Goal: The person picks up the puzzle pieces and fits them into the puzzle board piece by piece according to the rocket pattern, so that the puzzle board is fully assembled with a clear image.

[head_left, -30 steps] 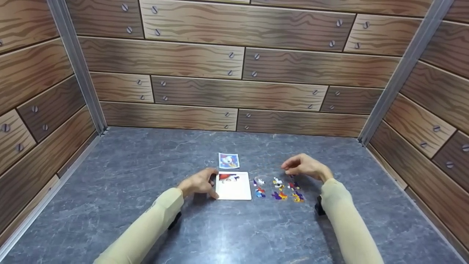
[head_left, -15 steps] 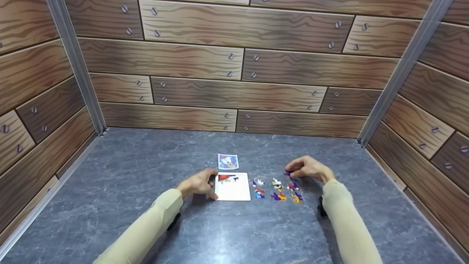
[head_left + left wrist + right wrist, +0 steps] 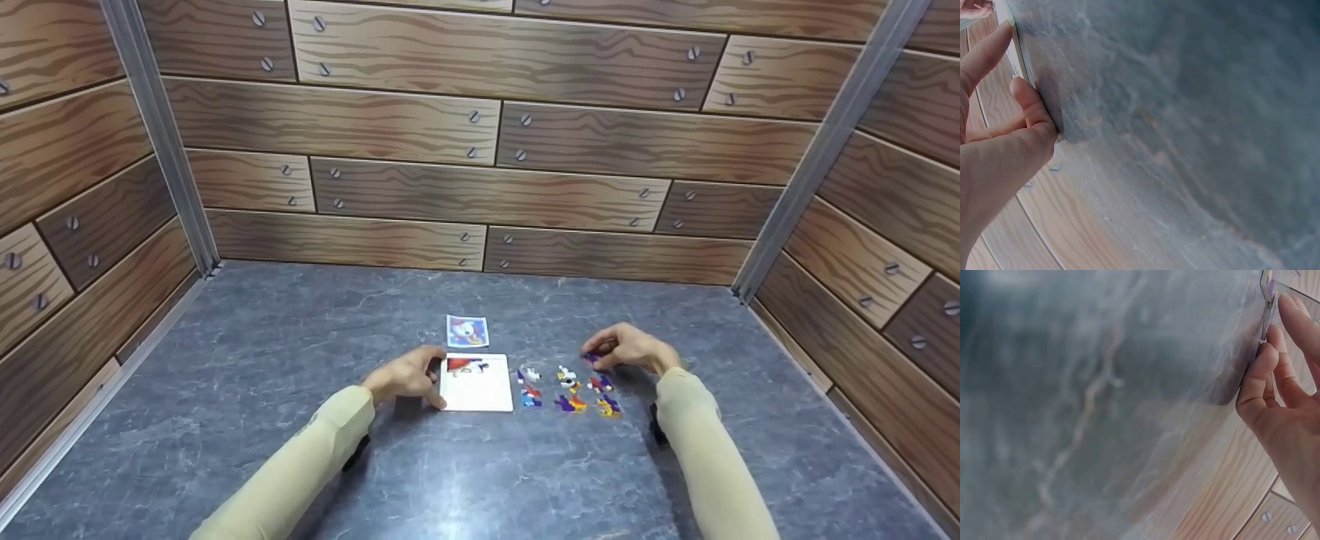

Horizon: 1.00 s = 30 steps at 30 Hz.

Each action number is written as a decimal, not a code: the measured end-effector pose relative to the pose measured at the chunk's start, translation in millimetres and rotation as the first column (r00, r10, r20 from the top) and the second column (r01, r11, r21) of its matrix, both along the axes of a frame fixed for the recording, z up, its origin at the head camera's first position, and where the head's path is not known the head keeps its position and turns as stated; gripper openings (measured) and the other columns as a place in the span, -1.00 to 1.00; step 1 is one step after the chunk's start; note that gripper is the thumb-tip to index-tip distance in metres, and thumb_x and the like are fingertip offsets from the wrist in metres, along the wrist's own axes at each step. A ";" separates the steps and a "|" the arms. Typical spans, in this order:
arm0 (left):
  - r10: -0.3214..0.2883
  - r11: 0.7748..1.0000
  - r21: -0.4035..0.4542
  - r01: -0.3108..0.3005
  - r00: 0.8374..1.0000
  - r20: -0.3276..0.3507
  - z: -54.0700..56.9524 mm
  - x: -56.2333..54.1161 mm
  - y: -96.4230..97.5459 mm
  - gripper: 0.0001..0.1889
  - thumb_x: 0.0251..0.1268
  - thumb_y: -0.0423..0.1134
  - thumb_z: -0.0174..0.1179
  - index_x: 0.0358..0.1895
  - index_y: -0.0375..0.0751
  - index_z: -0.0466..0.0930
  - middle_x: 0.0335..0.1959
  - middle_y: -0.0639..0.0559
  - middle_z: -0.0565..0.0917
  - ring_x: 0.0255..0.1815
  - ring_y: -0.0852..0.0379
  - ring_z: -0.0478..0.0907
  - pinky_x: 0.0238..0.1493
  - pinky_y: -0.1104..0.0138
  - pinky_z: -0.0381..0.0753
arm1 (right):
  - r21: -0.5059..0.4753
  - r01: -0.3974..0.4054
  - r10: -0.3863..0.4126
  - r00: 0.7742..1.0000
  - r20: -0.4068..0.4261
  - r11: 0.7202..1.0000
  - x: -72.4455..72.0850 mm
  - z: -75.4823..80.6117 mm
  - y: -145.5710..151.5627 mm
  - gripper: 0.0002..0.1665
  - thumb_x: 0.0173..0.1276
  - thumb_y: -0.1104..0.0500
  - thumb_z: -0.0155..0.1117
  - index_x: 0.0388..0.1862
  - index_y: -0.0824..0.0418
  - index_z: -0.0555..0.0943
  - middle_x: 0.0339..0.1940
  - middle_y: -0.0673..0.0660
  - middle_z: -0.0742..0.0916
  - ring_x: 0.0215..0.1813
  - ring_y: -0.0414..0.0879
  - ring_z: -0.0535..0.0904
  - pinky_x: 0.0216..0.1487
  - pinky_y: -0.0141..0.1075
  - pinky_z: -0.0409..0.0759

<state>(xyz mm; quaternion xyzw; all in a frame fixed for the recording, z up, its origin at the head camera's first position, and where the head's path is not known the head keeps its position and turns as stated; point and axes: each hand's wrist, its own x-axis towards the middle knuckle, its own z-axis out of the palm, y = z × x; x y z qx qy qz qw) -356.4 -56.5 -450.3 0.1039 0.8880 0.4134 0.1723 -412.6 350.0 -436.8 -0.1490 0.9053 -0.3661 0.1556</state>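
Observation:
A white puzzle board (image 3: 476,394) lies flat on the table, with a strip of red, white and purple picture (image 3: 466,365) along its top. My left hand (image 3: 405,373) holds the board's left side, index finger at the upper corner and thumb at the lower one. To the right of the board lie several loose puzzle pieces (image 3: 571,403) in rough columns. Above the rightmost column, my right hand (image 3: 628,348) pinches a purple puzzle piece (image 3: 590,358) low over the table. In the right wrist view, the thumb (image 3: 1264,360) and fingertips partly hide that piece.
A small picture card (image 3: 467,331) of a white cartoon figure on blue lies just beyond the board. The grey marbled table (image 3: 337,300) is bounded by wood-patterned walls (image 3: 487,187) at the back and both sides.
My right hand has lowered slightly toward the pieces, and its fingertips have come together on the purple puzzle piece. My left hand stays at the board.

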 end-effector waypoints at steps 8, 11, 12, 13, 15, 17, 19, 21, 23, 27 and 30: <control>0.003 1.000 0.013 -0.003 1.000 -0.014 -1.6 -2.4 0.2 -0.12 -0.21 -0.48 0.54 0.34 -0.26 0.36 0.04 -0.08 0.50 -0.02 0.04 0.38 0.14 0.17 0.44 | 0.042 -0.038 0.039 0.999 -0.028 0.998 -1.6 3.0 -5.1 -0.62 0.12 0.41 0.41 -0.03 0.40 0.67 -0.06 0.30 0.72 -0.05 -0.02 0.55 -0.10 -0.39 0.51; -0.002 1.000 0.006 0.002 1.000 -0.027 -2.2 -2.6 0.1 -0.14 -0.21 -0.48 0.53 0.33 -0.27 0.37 -0.01 -0.07 0.49 -0.08 0.04 0.37 0.02 0.22 0.44 | 0.034 -0.050 0.051 0.998 -0.040 0.998 -0.9 3.3 -6.4 -0.61 0.11 0.41 0.42 -0.03 0.41 0.66 -0.06 0.33 0.72 -0.05 0.01 0.56 -0.07 -0.37 0.51; -0.005 1.000 0.004 0.005 1.000 -0.030 -2.2 -2.2 0.0 -0.14 -0.21 -0.48 0.53 0.33 -0.27 0.37 -0.01 -0.07 0.49 -0.08 0.04 0.37 0.01 0.22 0.44 | 0.034 -0.058 0.059 0.997 -0.046 0.998 -1.1 2.9 -6.5 -0.60 0.10 0.42 0.43 -0.03 0.41 0.66 -0.06 0.33 0.72 -0.05 0.01 0.57 -0.06 -0.36 0.52; -0.003 1.000 0.000 0.003 1.000 -0.030 -2.3 -1.8 0.1 -0.14 -0.20 -0.47 0.53 0.33 -0.26 0.37 0.01 -0.07 0.49 -0.06 0.04 0.38 0.05 0.21 0.44 | 0.034 -0.060 0.062 0.997 -0.052 0.998 -1.3 2.0 -6.5 -0.60 0.09 0.42 0.43 -0.03 0.41 0.66 -0.07 0.33 0.72 -0.05 0.00 0.57 -0.06 -0.36 0.52; 0.005 1.000 -0.002 -0.005 1.000 -0.020 -2.3 -0.9 0.6 -0.12 -0.21 -0.46 0.54 0.34 -0.24 0.36 0.06 -0.08 0.50 -0.01 0.02 0.40 0.15 0.16 0.44 | 0.045 -0.060 0.063 0.996 -0.068 0.997 -2.1 0.0 -6.1 -0.59 0.07 0.42 0.45 -0.04 0.39 0.67 -0.08 0.30 0.73 -0.08 -0.02 0.57 -0.06 -0.36 0.52; 0.013 1.000 -0.002 -0.013 1.000 -0.007 -2.4 0.0 1.0 -0.11 -0.21 -0.45 0.55 0.35 -0.21 0.36 0.08 -0.08 0.51 0.04 0.01 0.41 0.25 0.10 0.41 | 0.050 -0.045 0.048 0.996 -0.070 0.998 -3.1 -2.2 -5.9 -0.59 0.07 0.43 0.45 -0.04 0.36 0.68 -0.10 0.27 0.73 -0.13 -0.05 0.55 -0.12 -0.36 0.52; 0.007 1.000 -0.008 -0.007 1.000 -0.007 -2.7 0.4 1.4 -0.11 -0.21 -0.45 0.55 0.35 -0.22 0.36 0.06 -0.07 0.51 0.03 0.02 0.41 0.25 0.10 0.41 | 0.052 -0.024 0.028 0.997 -0.069 0.998 -3.2 -3.2 -6.4 -0.61 0.08 0.43 0.44 -0.05 0.35 0.69 -0.10 0.24 0.72 -0.14 -0.07 0.53 -0.15 -0.36 0.52; -0.009 1.000 -0.006 0.009 1.000 -0.018 -2.9 0.1 1.8 -0.12 -0.20 -0.45 0.54 0.34 -0.24 0.36 0.01 -0.06 0.51 -0.01 0.04 0.41 0.19 0.14 0.42 | 0.051 -0.004 0.008 0.998 -0.066 0.999 -3.4 -3.3 -6.5 -0.63 0.10 0.42 0.43 -0.06 0.33 0.70 -0.10 0.23 0.72 -0.14 -0.06 0.53 -0.16 -0.36 0.52; -0.025 1.000 -0.002 0.025 0.999 -0.033 -3.2 -0.7 1.7 -0.14 -0.20 -0.47 0.53 0.33 -0.28 0.37 -0.02 -0.07 0.51 -0.05 0.05 0.39 0.13 0.16 0.42 | 0.053 -0.005 0.009 0.997 -0.074 0.999 -3.6 -2.2 -6.8 -0.65 0.14 0.39 0.42 -0.05 0.33 0.70 -0.07 0.24 0.73 -0.10 -0.06 0.56 -0.13 -0.37 0.53; -0.020 1.000 0.016 0.021 0.999 -0.038 -2.6 -1.2 0.4 -0.13 -0.21 -0.49 0.53 0.33 -0.29 0.36 0.04 -0.09 0.52 -0.03 0.04 0.39 0.15 0.16 0.42 | 0.033 0.012 -0.010 0.998 -0.054 0.999 -3.6 1.3 -9.0 -0.67 0.21 0.33 0.39 -0.02 0.32 0.71 -0.09 0.22 0.75 -0.14 -0.13 0.59 -0.15 -0.39 0.56; -0.022 1.000 0.009 0.023 0.999 -0.036 -2.0 -1.0 -0.6 -0.13 -0.22 -0.48 0.53 0.33 -0.28 0.37 0.05 -0.08 0.51 -0.02 0.05 0.38 0.15 0.18 0.41 | -0.013 0.030 -0.030 1.000 -0.003 0.999 -3.4 3.3 -12.3 -0.68 0.27 0.31 0.35 0.02 0.33 0.69 -0.13 0.18 0.77 -0.23 -0.20 0.61 -0.21 -0.37 0.60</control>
